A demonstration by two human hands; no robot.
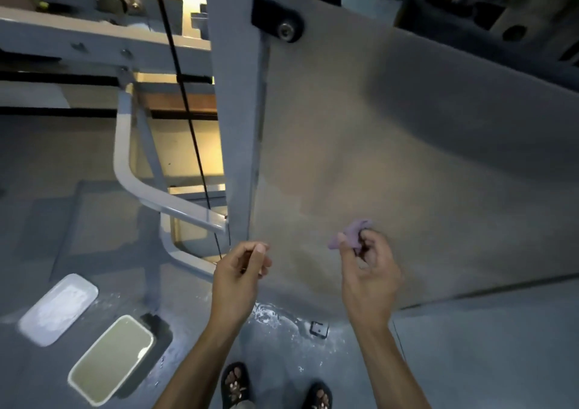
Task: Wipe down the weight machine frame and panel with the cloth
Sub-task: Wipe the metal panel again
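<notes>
The weight machine's grey upright frame post (238,120) runs down the middle, with a large grey panel (391,145) to its right. My right hand (368,271) holds a small bunched purple cloth (352,234) in front of the lower part of the panel; I cannot tell whether the cloth touches it. My left hand (239,275) hovers near the base of the post with fingers curled and thumb against fingertips, holding nothing visible. A black cable (185,101) runs down left of the post.
Two rectangular trays stand on the wet grey floor at lower left: a white one (58,308) with powder and one (111,358) with yellowish liquid. A curved white frame tube (134,173) lies left of the post. My sandalled feet (235,383) stand below.
</notes>
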